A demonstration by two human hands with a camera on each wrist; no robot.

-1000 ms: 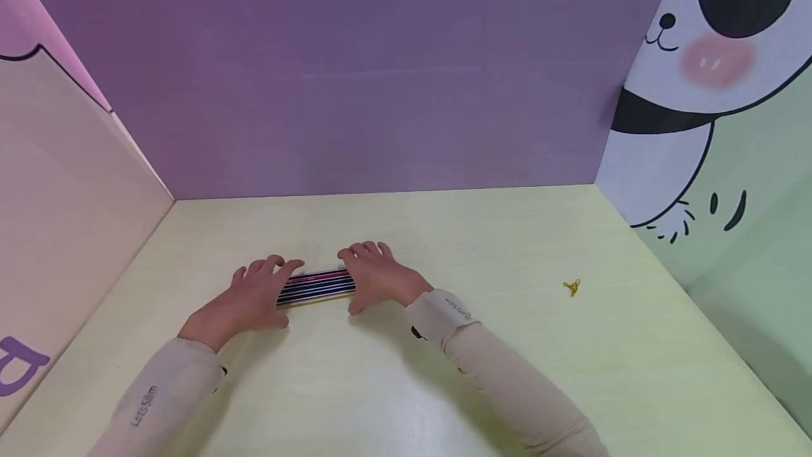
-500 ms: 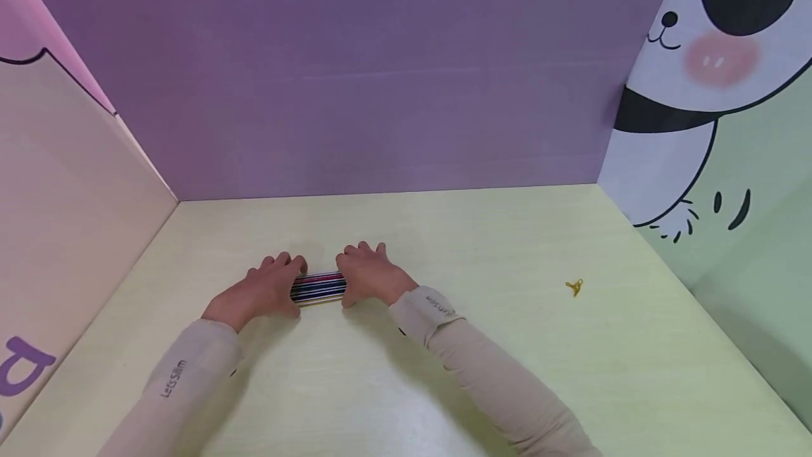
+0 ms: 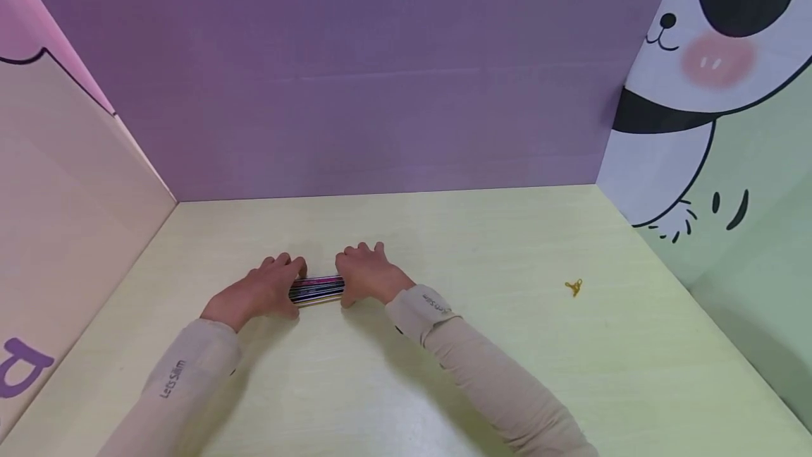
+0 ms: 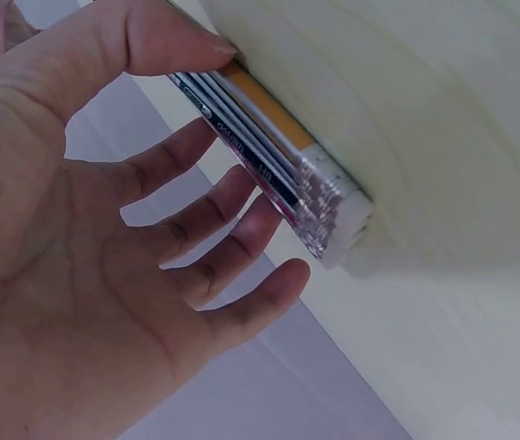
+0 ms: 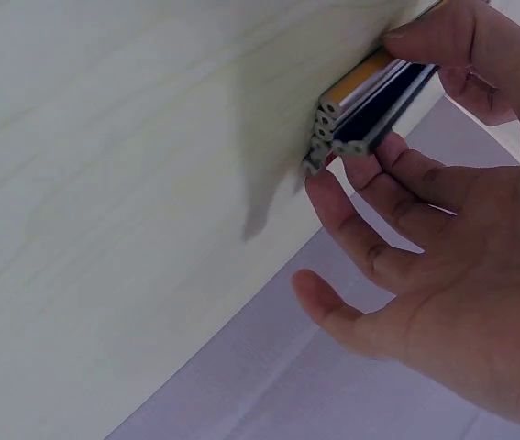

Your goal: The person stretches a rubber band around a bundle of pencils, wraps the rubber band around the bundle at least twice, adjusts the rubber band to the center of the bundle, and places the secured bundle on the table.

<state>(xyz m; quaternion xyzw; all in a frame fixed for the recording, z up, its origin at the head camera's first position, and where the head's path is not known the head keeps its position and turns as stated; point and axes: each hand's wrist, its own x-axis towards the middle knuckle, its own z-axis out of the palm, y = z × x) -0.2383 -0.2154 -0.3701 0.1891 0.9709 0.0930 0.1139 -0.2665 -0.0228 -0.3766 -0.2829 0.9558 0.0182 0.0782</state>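
Pale sleeves are seen nearest, stretched over the table. Past them, a bundle of pencils is held crosswise between the hands. Its left end is gripped by the left hand and its right end by the right hand, thumbs on the near side, fingers behind. Both ends are hidden by the hands from above; whether the table is touched by the bundle cannot be told. Well to the right, a small yellow tangle is left lying apart. The table is closed off behind by a purple wall.
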